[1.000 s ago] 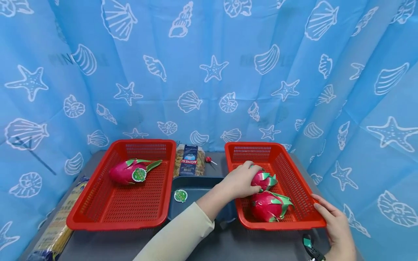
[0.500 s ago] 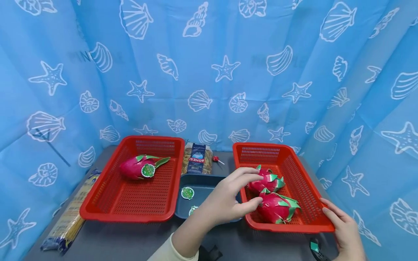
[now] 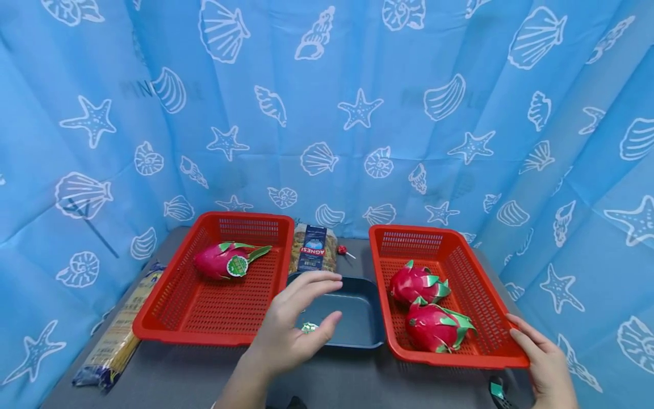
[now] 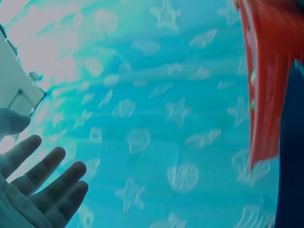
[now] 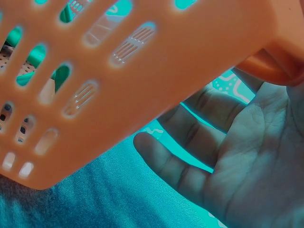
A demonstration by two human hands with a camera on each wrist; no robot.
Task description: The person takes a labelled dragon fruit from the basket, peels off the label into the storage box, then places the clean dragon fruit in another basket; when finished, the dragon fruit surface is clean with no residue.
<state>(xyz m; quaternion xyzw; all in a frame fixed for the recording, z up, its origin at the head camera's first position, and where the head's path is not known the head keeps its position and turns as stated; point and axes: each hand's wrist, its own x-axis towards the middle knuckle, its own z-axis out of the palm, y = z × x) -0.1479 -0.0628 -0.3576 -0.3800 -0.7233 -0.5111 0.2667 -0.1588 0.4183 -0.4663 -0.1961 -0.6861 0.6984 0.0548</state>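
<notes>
My left hand (image 3: 291, 321) hovers with thumb and fingers spread above the dark blue tray (image 3: 357, 312) and holds nothing. A round green sticker (image 3: 309, 328) lies in that tray, partly beside the thumb. My right hand (image 3: 549, 363) holds the rim of the right red basket (image 3: 475, 360) at its near right corner; in the right wrist view its fingers (image 5: 190, 130) lie outside the wall. Two dragon fruits, an upper one (image 3: 416, 284) and a lower one (image 3: 434, 326), lie in this basket. Another dragon fruit (image 3: 219, 261) with a green sticker lies in the left red basket (image 3: 214, 339).
A pasta bag (image 3: 313, 250) stands behind the tray, with a red lollipop (image 3: 342, 250) to its right. A long spaghetti pack (image 3: 120, 335) lies along the left side. A blue shell-patterned curtain (image 3: 327, 113) surrounds the grey table (image 3: 184, 375).
My left hand has let go of the upper dragon fruit and moved left over the tray. The right hand stays on the basket rim. The head view has shifted slightly.
</notes>
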